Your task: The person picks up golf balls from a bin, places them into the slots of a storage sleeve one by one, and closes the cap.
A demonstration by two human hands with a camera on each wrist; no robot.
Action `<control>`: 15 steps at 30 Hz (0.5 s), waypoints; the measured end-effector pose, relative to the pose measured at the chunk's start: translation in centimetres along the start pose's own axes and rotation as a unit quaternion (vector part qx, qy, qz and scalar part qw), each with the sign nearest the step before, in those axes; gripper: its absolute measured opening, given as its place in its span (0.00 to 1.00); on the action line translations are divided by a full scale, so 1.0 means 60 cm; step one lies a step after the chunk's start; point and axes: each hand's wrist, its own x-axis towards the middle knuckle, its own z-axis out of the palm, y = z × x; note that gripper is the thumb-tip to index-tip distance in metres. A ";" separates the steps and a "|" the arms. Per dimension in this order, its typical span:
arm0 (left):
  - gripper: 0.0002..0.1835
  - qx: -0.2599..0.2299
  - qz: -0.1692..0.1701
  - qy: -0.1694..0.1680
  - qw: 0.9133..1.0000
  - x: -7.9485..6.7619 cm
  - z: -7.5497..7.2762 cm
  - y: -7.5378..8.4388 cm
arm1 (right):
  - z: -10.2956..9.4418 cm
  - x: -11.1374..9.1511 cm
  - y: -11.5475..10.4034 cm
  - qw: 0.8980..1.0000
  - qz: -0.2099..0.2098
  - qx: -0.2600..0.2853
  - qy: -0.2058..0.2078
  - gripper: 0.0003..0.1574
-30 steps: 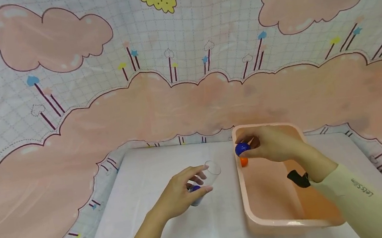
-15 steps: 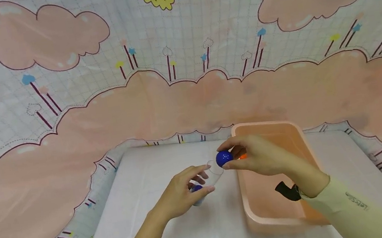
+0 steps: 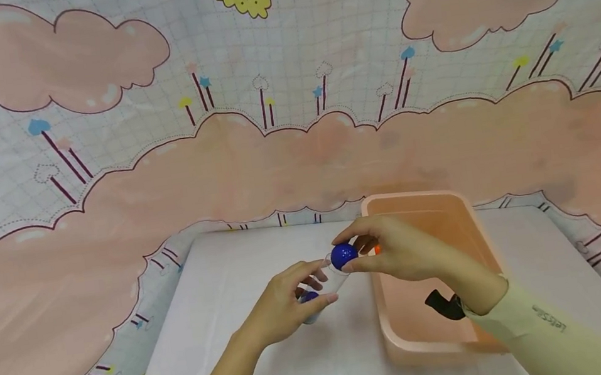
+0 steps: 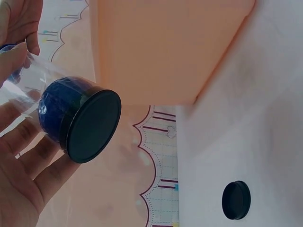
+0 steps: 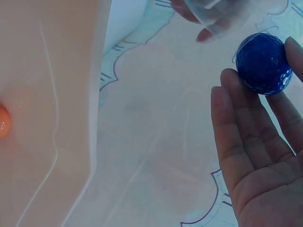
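Note:
My left hand [image 3: 279,307] grips a clear plastic tube [image 3: 334,282], tilted so its mouth points up and right. A blue golf ball [image 4: 59,106] sits inside at the tube's lower end, which a black cap [image 4: 94,126] closes. Between the thumb and fingertips of my right hand [image 3: 408,248] is a second blue golf ball [image 3: 344,257], pinched right at the tube's mouth. The right wrist view shows this dimpled ball [image 5: 264,64] overlapping the mouth's edge.
A peach plastic bin [image 3: 390,328] stands on the white table [image 3: 240,252] to the right of the tube. Inside it lies an orange ball [image 5: 4,121], mostly hidden behind my right hand in the head view. Another black cap [image 4: 236,200] rests on the table.
My right hand has carried the blue golf ball left from over the bin to the tube's mouth. My left hand and the tube have stayed almost still.

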 end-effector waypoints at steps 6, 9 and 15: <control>0.29 -0.006 -0.002 0.001 1.000 0.000 -0.002 0.005 | 0.004 0.004 -0.003 1.000 -0.021 0.007 -0.001 0.26; 0.28 -0.010 -0.003 -0.002 1.000 -0.001 0.000 0.008 | 0.006 0.001 -0.004 1.000 -0.019 0.005 -0.004 0.26; 0.27 -0.010 -0.002 0.002 1.000 -0.003 0.001 0.008 | 0.010 0.001 -0.005 1.000 -0.025 -0.010 -0.007 0.26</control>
